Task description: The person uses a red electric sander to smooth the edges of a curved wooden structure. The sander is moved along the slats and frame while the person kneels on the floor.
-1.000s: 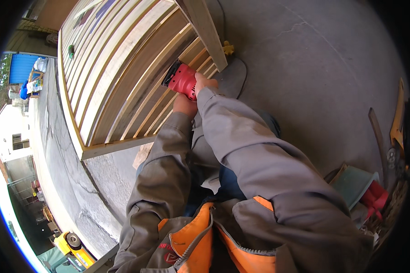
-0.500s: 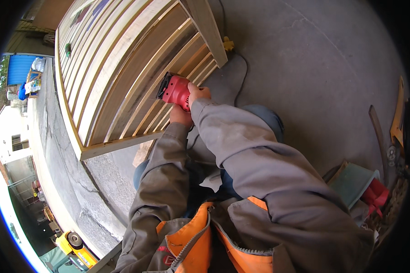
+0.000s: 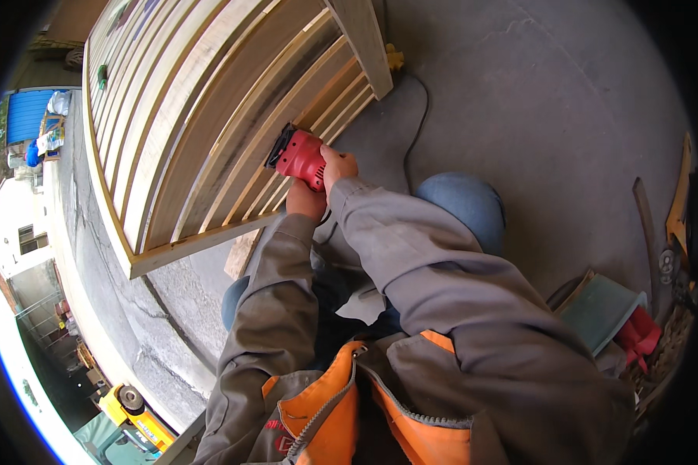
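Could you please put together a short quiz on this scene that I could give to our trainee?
1. Multiple choice: what do the left hand and the right hand hold together?
a) a hammer
b) a red power tool
c) a paintbrush

2. True or false: the wooden frame has gaps between its slats.

3. Fill in the blank: the cloth over the right knee is ____.

Key:
1. b
2. True
3. blue
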The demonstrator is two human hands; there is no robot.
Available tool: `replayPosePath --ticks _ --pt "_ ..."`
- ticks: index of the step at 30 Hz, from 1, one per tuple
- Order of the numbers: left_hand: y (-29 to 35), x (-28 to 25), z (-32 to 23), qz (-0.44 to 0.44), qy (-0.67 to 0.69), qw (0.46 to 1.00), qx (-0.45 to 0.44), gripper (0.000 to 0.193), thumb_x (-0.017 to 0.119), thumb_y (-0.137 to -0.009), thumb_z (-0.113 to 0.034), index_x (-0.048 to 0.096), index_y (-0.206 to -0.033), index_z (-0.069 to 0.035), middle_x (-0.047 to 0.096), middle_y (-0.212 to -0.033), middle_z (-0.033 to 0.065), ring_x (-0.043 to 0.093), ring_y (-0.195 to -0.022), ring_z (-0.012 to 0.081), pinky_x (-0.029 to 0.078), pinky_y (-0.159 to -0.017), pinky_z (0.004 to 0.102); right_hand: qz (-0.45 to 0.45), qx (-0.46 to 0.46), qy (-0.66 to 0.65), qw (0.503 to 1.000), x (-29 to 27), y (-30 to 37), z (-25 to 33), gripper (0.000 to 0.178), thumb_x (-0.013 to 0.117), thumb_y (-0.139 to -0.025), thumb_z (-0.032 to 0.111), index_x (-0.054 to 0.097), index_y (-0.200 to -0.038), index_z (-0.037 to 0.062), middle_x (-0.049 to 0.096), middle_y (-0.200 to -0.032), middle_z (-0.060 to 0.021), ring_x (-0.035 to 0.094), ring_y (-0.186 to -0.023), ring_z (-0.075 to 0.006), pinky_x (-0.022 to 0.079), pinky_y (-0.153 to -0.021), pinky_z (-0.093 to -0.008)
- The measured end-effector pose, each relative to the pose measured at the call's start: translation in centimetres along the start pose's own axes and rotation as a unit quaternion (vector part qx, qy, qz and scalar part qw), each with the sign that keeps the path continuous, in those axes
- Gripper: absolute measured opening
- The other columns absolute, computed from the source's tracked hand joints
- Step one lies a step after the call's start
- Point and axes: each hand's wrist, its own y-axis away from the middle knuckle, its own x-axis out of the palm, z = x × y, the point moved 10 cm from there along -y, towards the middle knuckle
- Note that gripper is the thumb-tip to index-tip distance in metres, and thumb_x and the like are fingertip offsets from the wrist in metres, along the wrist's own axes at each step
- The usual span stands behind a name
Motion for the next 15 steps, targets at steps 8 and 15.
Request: replayPosePath --ticks 8,15 --pt "-1.6 2.7 -1.1 0.012 0.008 1.000 0.026 0.061 0.084 -0.077 -0.036 0.058 -0.114 0.005 0.073 -0.106 0.0286 0.070 -0.105 0.0448 0.055 -0.089 0.0495 0.005 0.002 -0.047 0.999 -1.2 -2.4 0.2 0.040 0.075 -0.090 0.030 0.059 -0.109 -0.0018 0.068 -0.102 -0.0178 0.067 -0.089 -0.0257 0.056 -0.080 -0.0406" --pt "-1.9 3.9 -1.4 0.006 -0.025 0.999 0.021 0.053 0.083 -0.078 -0.033 0.062 -0.109 0.005 0.073 -0.103 0.0291 0.070 -0.102 0.0460 0.056 -0.087 0.0505 -0.012 -0.017 -0.028 0.999 -1.8 -2.5 1.6 0.037 0.076 -0.091 0.026 0.060 -0.108 -0.0036 0.068 -0.099 -0.0167 0.066 -0.082 -0.0231 0.057 -0.076 -0.0402"
